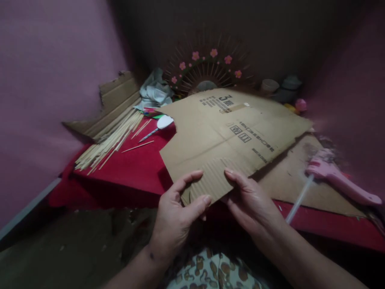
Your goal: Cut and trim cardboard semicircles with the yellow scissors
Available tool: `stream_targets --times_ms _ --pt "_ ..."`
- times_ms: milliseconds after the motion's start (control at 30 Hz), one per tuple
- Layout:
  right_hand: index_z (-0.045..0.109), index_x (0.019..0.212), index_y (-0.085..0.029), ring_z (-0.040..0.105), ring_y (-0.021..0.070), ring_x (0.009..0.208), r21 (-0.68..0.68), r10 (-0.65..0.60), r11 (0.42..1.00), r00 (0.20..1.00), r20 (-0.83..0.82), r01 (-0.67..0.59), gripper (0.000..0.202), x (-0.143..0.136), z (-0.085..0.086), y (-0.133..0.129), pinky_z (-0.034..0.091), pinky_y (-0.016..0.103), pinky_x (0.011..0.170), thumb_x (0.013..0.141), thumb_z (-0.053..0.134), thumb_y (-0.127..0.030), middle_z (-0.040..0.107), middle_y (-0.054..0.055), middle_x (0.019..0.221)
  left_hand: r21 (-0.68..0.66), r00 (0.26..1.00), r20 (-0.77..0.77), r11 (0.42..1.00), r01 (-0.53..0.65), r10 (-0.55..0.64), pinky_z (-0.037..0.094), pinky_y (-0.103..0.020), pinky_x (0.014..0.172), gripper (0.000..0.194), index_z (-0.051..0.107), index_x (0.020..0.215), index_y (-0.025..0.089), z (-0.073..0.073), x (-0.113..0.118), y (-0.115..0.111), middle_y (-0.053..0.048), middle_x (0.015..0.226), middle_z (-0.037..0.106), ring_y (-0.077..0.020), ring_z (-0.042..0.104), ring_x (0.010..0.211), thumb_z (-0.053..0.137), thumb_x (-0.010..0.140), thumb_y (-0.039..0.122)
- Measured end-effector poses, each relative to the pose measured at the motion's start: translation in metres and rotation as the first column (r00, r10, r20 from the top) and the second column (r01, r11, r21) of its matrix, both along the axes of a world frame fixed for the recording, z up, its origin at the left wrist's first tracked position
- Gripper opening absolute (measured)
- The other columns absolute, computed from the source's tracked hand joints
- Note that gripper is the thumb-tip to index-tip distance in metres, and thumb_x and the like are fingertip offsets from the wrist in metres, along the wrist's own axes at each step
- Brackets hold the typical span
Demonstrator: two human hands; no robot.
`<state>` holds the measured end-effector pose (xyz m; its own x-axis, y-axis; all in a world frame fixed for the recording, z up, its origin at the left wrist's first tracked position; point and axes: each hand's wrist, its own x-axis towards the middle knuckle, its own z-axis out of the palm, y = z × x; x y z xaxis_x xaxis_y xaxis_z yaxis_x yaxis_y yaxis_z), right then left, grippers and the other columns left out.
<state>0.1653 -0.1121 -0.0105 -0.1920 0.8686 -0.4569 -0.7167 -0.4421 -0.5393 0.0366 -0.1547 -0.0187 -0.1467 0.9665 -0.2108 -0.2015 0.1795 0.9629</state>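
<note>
Both my hands hold a small piece of ribbed cardboard [212, 180] near the table's front edge. My left hand [177, 206] grips its left side, thumb and index finger on top. My right hand [251, 200] pinches its right side, thumb on top, with the other fingers underneath. Just behind it lies a large cardboard sheet [198, 132] with dark printing; whether the two pieces touch I cannot tell. To the right, a pink glue gun [333, 172] with a clear glue stick rests on another flat cardboard piece [288, 172].
Thin wooden sticks [114, 140] lie bunched on the red cloth [129, 172] at left, beside a white spoon-shaped piece [165, 122]. Torn cardboard [117, 96] and a crumpled pale cloth [155, 90] are behind. A stick fan with pink flowers [213, 53] stands at the back.
</note>
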Motion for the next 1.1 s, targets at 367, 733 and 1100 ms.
stream_targets --times_ms 367,733,1100 --pt "0.066 0.073 -0.013 0.063 0.021 0.074 0.057 -0.048 0.997 0.997 0.06 0.044 0.013 -0.012 0.004 0.007 0.053 0.036 0.07 0.062 0.07 -0.016 0.068 0.004 0.069 -0.003 0.995 0.094 1.0 -0.02 0.02 0.048 -0.018 0.046 0.053 0.056 0.114 0.022 -0.005 -0.007 0.008 -0.003 0.086 0.066 -0.0081 0.056 0.052 0.075 0.064 0.024" --pt "0.064 0.082 -0.013 0.063 0.0187 0.074 0.072 -0.076 0.994 0.997 -0.005 0.077 0.021 -0.019 -0.002 0.007 0.052 0.036 0.071 0.062 0.068 -0.017 0.068 0.005 0.076 -0.105 0.994 0.038 0.99 -0.1 0.104 0.045 -0.018 0.039 0.072 0.054 0.118 0.021 0.006 -0.008 0.011 -0.001 0.074 0.066 -0.0083 0.054 0.041 0.081 0.051 0.022" --pt "0.062 0.078 -0.012 0.062 0.0172 0.07 0.001 -0.076 0.997 0.995 -0.065 0.076 0.013 -0.017 -0.006 0.01 0.052 0.033 0.07 0.065 0.064 -0.009 0.066 0.004 0.071 -0.104 0.992 0.017 0.987 -0.126 0.129 0.046 -0.017 0.039 0.068 0.058 0.114 0.023 0.007 -0.004 0.009 -0.001 0.08 0.068 -0.0073 0.055 0.043 0.082 0.05 0.023"
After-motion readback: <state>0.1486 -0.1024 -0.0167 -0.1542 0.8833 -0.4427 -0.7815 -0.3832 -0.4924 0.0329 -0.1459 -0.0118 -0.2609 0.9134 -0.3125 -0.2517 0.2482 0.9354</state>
